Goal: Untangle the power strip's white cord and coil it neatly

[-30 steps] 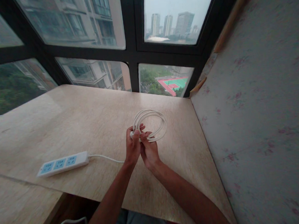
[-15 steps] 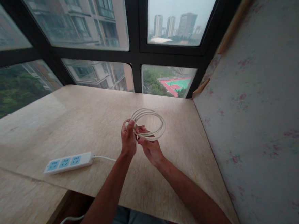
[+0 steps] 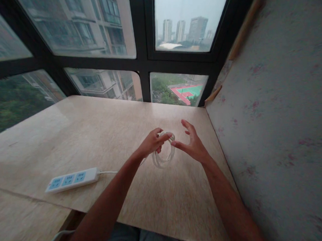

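Observation:
A coil of white cable (image 3: 164, 160) hangs from my left hand (image 3: 154, 141), whose thumb and fingers are closed round the top of its loops. To the right of the coil is my right hand (image 3: 191, 142), with fingers spread and thumb pointing at the loops. Its thumb tip is close to the cable; whether it touches I cannot tell. On the left part of the tabletop lies a white power strip (image 3: 73, 180) with blue socket faces. Its cord runs rightward and passes behind my left forearm.
The pale marbled tabletop (image 3: 95, 128) reaches back to dark-framed windows (image 3: 144, 77). A flowered wall (image 3: 272, 134) borders it on the right. Another stretch of white cord (image 3: 55, 238) hangs by the gap at the front left edge.
My right hand has come off the cable, moved right and spread its fingers. My left hand has shifted right, and the coil has turned and now hangs below it.

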Action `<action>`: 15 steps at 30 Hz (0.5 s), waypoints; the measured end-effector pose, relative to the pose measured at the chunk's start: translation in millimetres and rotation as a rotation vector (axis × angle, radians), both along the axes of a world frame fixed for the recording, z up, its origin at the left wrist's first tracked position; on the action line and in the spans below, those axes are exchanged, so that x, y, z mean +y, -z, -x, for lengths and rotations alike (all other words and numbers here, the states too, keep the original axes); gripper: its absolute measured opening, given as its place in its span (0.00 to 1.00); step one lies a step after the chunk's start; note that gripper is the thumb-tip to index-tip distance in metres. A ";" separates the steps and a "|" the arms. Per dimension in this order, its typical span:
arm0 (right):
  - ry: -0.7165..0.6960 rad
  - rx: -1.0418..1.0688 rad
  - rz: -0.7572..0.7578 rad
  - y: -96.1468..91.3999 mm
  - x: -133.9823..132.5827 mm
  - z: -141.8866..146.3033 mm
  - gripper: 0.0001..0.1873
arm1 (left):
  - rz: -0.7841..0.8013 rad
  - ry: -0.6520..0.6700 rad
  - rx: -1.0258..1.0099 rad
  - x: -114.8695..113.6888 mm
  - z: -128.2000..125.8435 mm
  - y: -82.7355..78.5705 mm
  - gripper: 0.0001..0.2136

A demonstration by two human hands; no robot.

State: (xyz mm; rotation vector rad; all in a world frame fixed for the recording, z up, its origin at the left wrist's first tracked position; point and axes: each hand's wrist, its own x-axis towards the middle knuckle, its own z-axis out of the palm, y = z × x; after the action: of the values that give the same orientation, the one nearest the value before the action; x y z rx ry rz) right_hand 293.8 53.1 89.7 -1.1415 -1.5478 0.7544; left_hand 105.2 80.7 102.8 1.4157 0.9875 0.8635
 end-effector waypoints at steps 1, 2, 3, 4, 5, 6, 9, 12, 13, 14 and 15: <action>-0.025 -0.064 -0.058 -8.2 -5.1 -1.8 0.47 | 0.019 0.065 0.056 -1.2 -5.5 2.6 0.19; -0.064 -0.115 -0.086 -14.9 -9.7 -3.4 0.46 | 0.038 0.128 0.099 -2.5 -10.6 5.3 0.19; -0.112 -0.147 -0.086 -19.9 -13.6 -5.0 0.44 | 0.053 0.183 0.127 -4.0 -15.2 7.9 0.20; -0.164 -0.161 -0.058 -23.0 -16.8 -6.4 0.43 | 0.061 0.231 0.137 -5.3 -19.2 10.3 0.20; -0.212 -0.161 -0.013 -24.4 -19.1 -7.7 0.43 | 0.062 0.266 0.133 -6.6 -22.7 12.1 0.21; -0.245 -0.154 0.035 -24.4 -20.7 -8.8 0.43 | 0.056 0.289 0.119 -7.6 -25.7 13.2 0.22; -0.228 -0.192 0.102 -22.1 -23.9 -10.5 0.44 | 0.049 0.318 0.069 -9.8 -32.7 10.3 0.26; -0.153 -0.378 0.114 -22.6 -28.2 -9.1 0.37 | 0.083 0.406 0.071 -11.8 -37.7 0.3 0.34; -0.128 -0.427 0.116 -23.1 -29.9 -7.8 0.34 | 0.086 0.440 0.083 -12.7 -39.2 -3.1 0.36; -0.101 -0.451 0.110 -23.5 -31.6 -6.2 0.30 | 0.084 0.463 0.097 -13.7 -40.7 -5.9 0.36; -0.072 -0.450 0.095 -23.5 -33.0 -4.3 0.27 | 0.078 0.470 0.110 -14.7 -42.1 -7.6 0.36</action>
State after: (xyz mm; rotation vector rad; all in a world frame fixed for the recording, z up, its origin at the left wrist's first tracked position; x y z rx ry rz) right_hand 298.2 20.1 113.2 -1.3990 -1.9504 0.6510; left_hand 147.3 66.0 110.4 1.5537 0.7143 0.4001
